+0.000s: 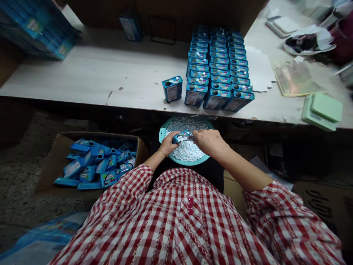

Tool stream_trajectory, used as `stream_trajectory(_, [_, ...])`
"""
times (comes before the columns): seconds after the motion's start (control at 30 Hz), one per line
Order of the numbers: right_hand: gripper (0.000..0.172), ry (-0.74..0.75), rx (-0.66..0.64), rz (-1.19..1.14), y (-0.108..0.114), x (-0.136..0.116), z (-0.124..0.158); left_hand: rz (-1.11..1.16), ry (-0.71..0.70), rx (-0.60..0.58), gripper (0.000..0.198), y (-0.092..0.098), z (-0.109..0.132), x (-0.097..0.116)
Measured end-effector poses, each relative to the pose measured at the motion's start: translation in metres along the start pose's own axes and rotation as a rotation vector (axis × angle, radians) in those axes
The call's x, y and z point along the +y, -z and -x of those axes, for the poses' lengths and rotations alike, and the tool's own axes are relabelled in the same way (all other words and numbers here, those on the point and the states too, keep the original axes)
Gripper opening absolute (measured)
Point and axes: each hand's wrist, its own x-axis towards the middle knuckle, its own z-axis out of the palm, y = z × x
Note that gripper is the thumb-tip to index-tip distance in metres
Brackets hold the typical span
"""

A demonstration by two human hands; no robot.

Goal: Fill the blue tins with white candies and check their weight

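While the left grip [167, 144] is holding a blue box [178, 136] over the near basin [162, 135] of white pellets [187, 151], the right grip [209, 141] is grasping a scoop [191, 138] just right of the box.

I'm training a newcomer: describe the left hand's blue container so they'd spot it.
Just below the white table is a turquoise basin of white pellets. Over it, the left hand holds a blue container. Unlike the rows on the table and the jumble in the carton, it is hand-held.
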Motion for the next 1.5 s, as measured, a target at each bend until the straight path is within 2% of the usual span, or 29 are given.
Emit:
stream_trajectory(0.1, [0.022, -0.003, 0.013, -0.017, 0.002, 0.003, 0.005, 0.02, -0.04, 0.023, 0.044, 0.002, 0.001, 0.0])
stream_trajectory(0.2, [0.023, -0.035, 0.049, -0.071, -0.005, 0.02, 0.016, 0.056, -0.08, 0.054, 0.043, 0.006, 0.004, -0.001])
stream_trajectory(0.37, [0.026, -0.155, 0.085, -0.203, -0.042, 0.057, 0.028, 0.088, -0.108, 0.044, 0.045, 0.013, 0.009, -0.005])
stream_trajectory(0.47, [0.026, -0.211, 0.082, -0.27, -0.067, 0.065, 0.026, 0.055, -0.093, 0.007, 0.045, 0.016, 0.007, -0.004])
stream_trajectory(0.63, [0.028, -0.241, 0.046, -0.319, -0.092, 0.066, 0.015, 0.075, 0.014, 0.014, 0.042, 0.021, 0.002, 0.0])
stream_trajectory(0.77, [0.028, -0.248, -0.025, -0.313, -0.107, 0.067, 0.007, 0.15, 0.146, 0.082, 0.047, 0.024, 0.003, 0.003])
stream_trajectory(0.9, [0.028, -0.215, -0.07, -0.318, -0.131, 0.057, -0.008, 0.164, 0.175, 0.107, 0.052, 0.02, 0.003, 0.007])
stream_trajectory(1.03, [0.029, -0.211, -0.03, -0.541, -0.159, 0.034, -0.032, 0.136, 0.173, 0.094, 0.051, 0.016, 0.002, 0.007])
stream_trajectory(1.17, [0.03, -0.169, 0.024, -0.675, -0.176, 0.028, -0.045, 0.126, 0.24, 0.178, 0.052, 0.026, 0.005, -0.001])
stream_trajectory(1.27, [0.028, -0.112, 0.067, -0.815, -0.173, 0.039, -0.041, 0.125, 0.263, 0.234, 0.053, 0.036, 0.007, -0.007])
stream_trajectory(1.33, [0.028, -0.068, 0.134, -0.918, -0.16, 0.048, -0.033, 0.11, 0.259, 0.249, 0.051, 0.037, 0.007, -0.008])
stream_trajectory(1.4, [0.027, -0.022, 0.195, -0.932, -0.136, 0.054, -0.022, 0.1, 0.222, 0.236, 0.047, 0.032, 0.005, -0.006])
stream_trajectory(1.5, [0.028, 0.011, 0.209, -0.719, -0.087, 0.05, -0.007, 0.084, 0.142, 0.178, 0.041, 0.02, 0.001, 0.003])
